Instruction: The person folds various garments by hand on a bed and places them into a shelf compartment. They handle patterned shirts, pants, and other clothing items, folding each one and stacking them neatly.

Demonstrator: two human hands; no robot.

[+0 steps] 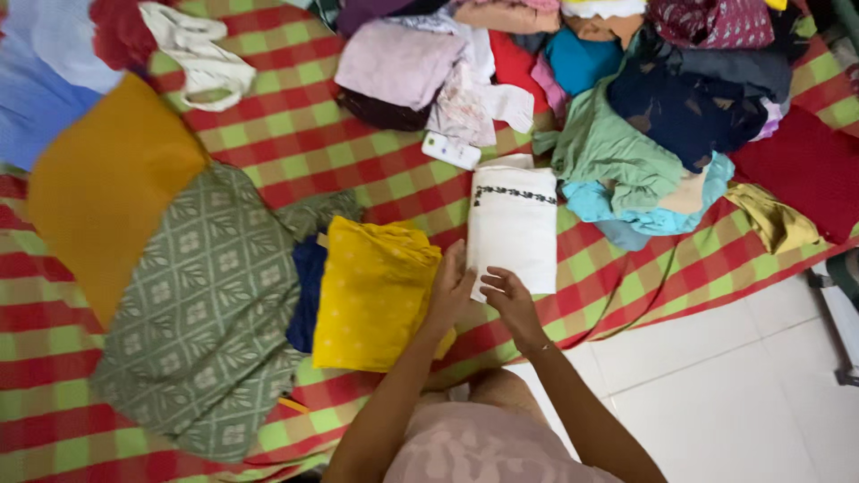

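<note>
I see a folded white cloth (513,231), a flat rectangle with a dark embroidered band, lying on the red-and-green checked bedsheet (295,143) near its front edge. My left hand (449,288) rests flat, fingers open, on a folded yellow dotted cloth (371,293) just beside it. My right hand (508,299) curls loosely at the white cloth's near edge, gripping nothing. A soft clothes heap (626,98) crowds the far edge; bare tiled floor (743,394) lies right.
</note>
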